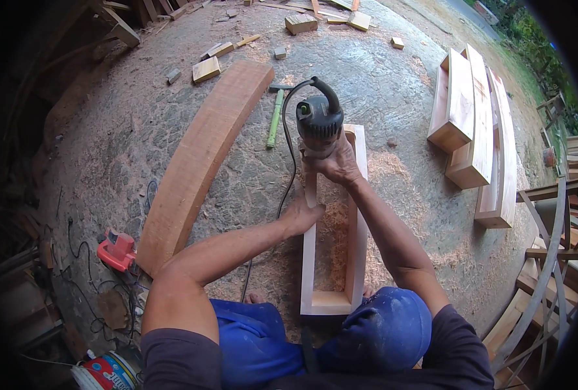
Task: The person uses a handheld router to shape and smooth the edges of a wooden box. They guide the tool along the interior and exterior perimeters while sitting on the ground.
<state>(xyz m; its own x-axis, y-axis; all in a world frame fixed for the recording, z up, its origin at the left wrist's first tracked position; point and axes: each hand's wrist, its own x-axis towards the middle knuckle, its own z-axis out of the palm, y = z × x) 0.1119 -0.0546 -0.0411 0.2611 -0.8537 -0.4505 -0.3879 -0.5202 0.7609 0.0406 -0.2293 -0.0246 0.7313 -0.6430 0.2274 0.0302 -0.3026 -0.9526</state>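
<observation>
A long, narrow rectangular wooden frame [308,266] lies lengthwise in front of me, between my legs. At its far end stands a trim router [319,120] with a black ribbed top, a grey body and a thick black cord. My right hand [338,161] is wrapped round the router's lower body, hiding its base and bit. My left hand [302,213] grips the left rail about midway, its thumb over the rail and its other fingers partly hidden. Wood shavings show inside the frame.
A wide curved wooden board [204,149] lies to the left, beside a green-handled hammer [276,118]. A red power tool [117,250] rests near the board's lower end. Several box-shaped frames [474,123] stand at right. Offcuts [301,25] lie far off; a paint bucket [110,372] sits lower left.
</observation>
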